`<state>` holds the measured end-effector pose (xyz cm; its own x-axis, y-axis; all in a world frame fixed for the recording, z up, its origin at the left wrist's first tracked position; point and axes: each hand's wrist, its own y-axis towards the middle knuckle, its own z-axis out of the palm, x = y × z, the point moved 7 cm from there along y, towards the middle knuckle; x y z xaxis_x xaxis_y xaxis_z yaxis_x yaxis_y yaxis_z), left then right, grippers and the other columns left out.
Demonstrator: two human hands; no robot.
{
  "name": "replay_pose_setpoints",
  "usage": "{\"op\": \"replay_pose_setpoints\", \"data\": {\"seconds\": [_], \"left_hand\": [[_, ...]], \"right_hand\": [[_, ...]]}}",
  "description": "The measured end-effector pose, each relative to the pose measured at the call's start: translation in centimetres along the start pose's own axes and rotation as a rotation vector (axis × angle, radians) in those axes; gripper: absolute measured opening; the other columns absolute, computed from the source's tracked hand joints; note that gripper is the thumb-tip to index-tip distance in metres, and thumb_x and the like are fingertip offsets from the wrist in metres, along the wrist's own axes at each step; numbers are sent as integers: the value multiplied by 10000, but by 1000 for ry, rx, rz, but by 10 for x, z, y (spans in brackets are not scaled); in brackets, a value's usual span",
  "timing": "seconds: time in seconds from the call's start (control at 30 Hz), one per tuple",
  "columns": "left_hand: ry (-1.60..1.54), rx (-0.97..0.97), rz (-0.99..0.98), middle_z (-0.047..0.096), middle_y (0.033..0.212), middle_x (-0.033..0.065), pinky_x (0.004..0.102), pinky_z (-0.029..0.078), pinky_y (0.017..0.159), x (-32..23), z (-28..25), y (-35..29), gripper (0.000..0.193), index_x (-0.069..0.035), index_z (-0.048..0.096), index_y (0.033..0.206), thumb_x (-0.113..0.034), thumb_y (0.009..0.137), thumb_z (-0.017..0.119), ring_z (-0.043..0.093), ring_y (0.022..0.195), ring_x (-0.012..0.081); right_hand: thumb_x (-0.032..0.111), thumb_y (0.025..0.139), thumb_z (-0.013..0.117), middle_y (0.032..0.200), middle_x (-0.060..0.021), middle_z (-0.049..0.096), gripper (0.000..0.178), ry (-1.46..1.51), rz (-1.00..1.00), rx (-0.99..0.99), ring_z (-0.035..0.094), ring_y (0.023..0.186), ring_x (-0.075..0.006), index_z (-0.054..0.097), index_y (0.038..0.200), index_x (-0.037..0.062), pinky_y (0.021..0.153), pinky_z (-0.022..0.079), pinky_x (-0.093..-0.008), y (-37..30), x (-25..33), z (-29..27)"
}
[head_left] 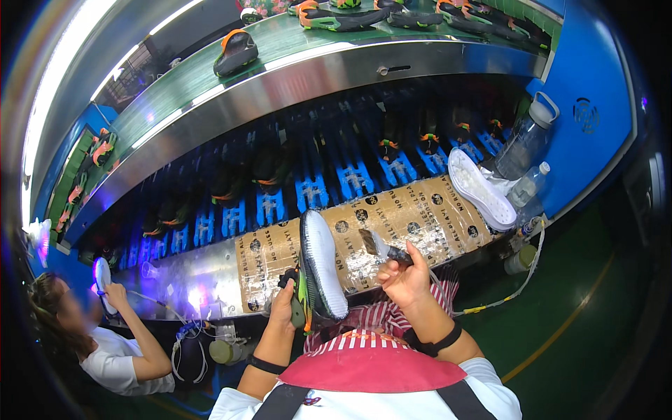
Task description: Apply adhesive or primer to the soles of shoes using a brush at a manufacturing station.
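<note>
My left hand (pixel 283 306) grips a shoe (pixel 324 266) by its dark, orange and green upper, to the left of my middle. The shoe is turned so that its white underside with a dark rim faces right and up. In my right hand (pixel 407 281) is a flat brush (pixel 380 245), my fingers closed round its black handle. Its bristles point left toward the shoe, a small gap away from the white underside. Part of the upper is hidden by my left fingers and by the underside.
A printed cardboard sheet (pixel 392 210) covers the bench. White shoe soles (pixel 481 190) lie at its right end, beside clear bottles (pixel 526 185). Beyond are blue racks (pixel 355 180) and a green conveyor carrying shoes (pixel 236 52). A co-worker (pixel 126 350) at left holds a white sole.
</note>
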<state>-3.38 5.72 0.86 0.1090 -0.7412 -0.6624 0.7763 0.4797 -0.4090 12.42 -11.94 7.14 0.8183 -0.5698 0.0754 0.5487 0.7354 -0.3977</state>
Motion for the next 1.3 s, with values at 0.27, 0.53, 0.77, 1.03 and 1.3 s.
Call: {"op": "replay_pose_setpoints", "data": {"seconds": [0.27,0.53,0.77,1.03,1.3], "left_hand": [[379,-13,74,571,954,53,278,478,737,-40,25,35,333,-30,477,1099,-195,835,595,569,830,144],[1418,-73,639,601,956,135,309,446,779,-132,126,148,471,17,482,1100,-251,758,664,574,890,209],[1915,-241,648,580,994,237,409,446,807,-133,219,244,589,-20,447,1141,-367,715,659,561,943,362],[1837,-326,561,545,1095,186,415,437,837,-93,238,316,476,-79,430,1169,-258,760,596,516,1021,354],[1623,-141,938,524,1104,212,434,441,822,-87,204,307,544,-122,391,1253,-187,754,597,521,1003,369]], "right_hand": [[357,873,462,601,-82,589,339,-89,-288,-1,497,509,-169,597,781,60,539,396,-285,62,88,-64],[326,914,404,781,-122,600,377,-198,-192,198,566,671,-202,552,991,-11,597,453,-320,87,117,-100],[302,901,442,753,-133,590,355,-190,-178,196,548,675,-215,546,1003,-21,630,443,-344,89,116,-90],[298,898,452,762,-129,593,361,-220,-180,184,550,679,-218,543,1019,-30,641,443,-353,92,118,-91],[338,887,455,749,-134,572,353,-284,-197,128,535,695,-234,542,975,7,652,422,-375,92,115,-89]]}}
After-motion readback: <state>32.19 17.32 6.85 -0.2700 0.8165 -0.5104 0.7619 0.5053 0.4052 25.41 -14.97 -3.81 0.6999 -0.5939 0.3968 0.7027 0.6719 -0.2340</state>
